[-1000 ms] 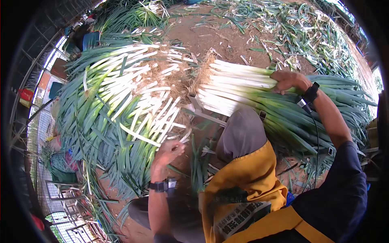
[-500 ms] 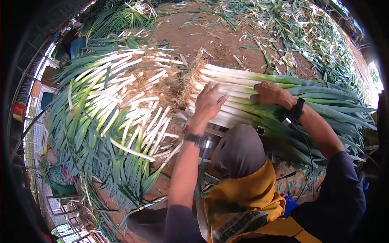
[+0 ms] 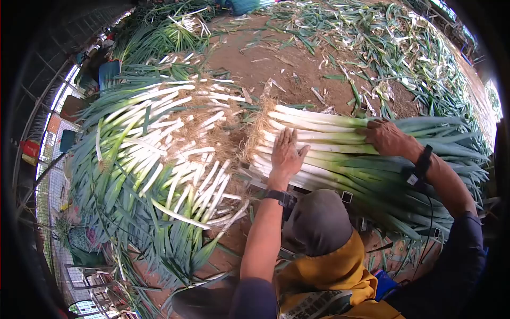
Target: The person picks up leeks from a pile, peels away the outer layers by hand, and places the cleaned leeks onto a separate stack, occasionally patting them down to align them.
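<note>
A broad row of leeks (image 3: 319,136) lies side by side, white stems and roots to the left and green leaves to the right. My left hand (image 3: 287,157) rests flat on the white stems near the roots, fingers extended. Farther right, my right hand (image 3: 387,139) lies over the upper leeks where they turn green; its fingers curve down around the edge of a stem. Both wrists carry dark straps. To the left of the row spreads a large pile of loose leeks (image 3: 175,127) with tangled brown roots.
Leaf scraps (image 3: 393,42) cover the ground at the upper right. Another leek heap (image 3: 159,40) lies at the upper left. Brown soil (image 3: 260,58) shows between them. A mesh fence (image 3: 53,186) and a green container (image 3: 87,255) stand at the left.
My right hand has shifted right along the leeks toward the leaves. My left hand has moved slightly right and down in view and now lies flatter. The whole view has shifted a little.
</note>
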Demonstrator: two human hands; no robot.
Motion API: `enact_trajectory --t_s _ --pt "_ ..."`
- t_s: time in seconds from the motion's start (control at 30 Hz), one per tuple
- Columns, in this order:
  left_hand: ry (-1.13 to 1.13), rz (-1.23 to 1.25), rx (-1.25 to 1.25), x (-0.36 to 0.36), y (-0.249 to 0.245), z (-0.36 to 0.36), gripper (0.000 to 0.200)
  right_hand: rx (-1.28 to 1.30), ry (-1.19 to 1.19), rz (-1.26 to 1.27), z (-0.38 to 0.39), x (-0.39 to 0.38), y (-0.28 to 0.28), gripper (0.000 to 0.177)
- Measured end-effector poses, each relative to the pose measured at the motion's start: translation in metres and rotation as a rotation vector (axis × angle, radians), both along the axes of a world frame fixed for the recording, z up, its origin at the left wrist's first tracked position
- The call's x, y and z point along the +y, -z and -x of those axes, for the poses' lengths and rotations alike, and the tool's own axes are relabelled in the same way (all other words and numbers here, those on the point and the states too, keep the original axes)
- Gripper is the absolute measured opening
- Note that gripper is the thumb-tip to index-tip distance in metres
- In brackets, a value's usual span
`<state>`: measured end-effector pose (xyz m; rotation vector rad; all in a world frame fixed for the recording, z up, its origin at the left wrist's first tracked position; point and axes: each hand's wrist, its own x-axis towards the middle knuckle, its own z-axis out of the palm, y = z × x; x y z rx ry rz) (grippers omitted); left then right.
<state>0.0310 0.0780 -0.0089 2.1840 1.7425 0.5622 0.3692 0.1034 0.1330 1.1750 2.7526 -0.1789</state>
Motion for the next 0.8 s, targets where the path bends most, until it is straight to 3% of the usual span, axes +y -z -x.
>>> enact_trajectory --t_s 0.1,0.13,0.23,0.37,0.43,0.57,0.6,0.63,0.7,0.77,0.8 --pt "0.002 -0.092 -0.048 -0.005 0.011 0.000 0.079 0.134 0.026 0.003 0.009 -0.029 -0.004 0.046" --pt "0.014 -0.100 -0.086 -0.005 0.011 0.002 0.080 0.159 0.039 0.021 0.008 -0.041 0.003 0.055" --pt "-0.005 -0.096 -0.110 -0.003 0.014 0.000 0.082 0.051 0.043 -0.175 0.013 -0.047 0.014 0.061" --pt "-0.084 -0.141 -0.078 -0.006 0.015 -0.005 0.084 0.019 0.012 -0.038 0.009 -0.023 0.017 0.063" --pt "-0.048 -0.070 -0.178 -0.014 0.015 -0.002 0.085 0.014 0.026 -0.017 0.007 -0.024 0.019 0.063" --pt "-0.067 0.043 -0.379 -0.107 -0.031 0.042 0.078 0.000 -0.039 0.020 -0.010 -0.007 0.030 0.065" --pt "-0.074 0.135 -0.460 -0.133 -0.041 0.064 0.072 0.025 -0.160 -0.048 -0.014 0.001 0.033 0.066" --pt "-0.121 0.027 -0.484 -0.159 -0.033 0.086 0.066 -0.107 -0.108 -0.017 -0.005 0.002 0.025 0.060" --pt "-0.304 0.365 -0.522 -0.220 -0.084 0.135 0.060 -0.366 0.005 0.037 0.025 0.006 -0.013 0.050" --pt "-0.439 0.287 -0.480 -0.270 -0.061 0.192 0.056 -0.961 -0.121 -0.039 0.090 0.005 -0.041 0.036" --pt "-0.452 0.318 -0.462 -0.295 -0.084 0.215 0.054 -0.717 -0.193 -0.192 0.125 -0.014 -0.049 0.034"
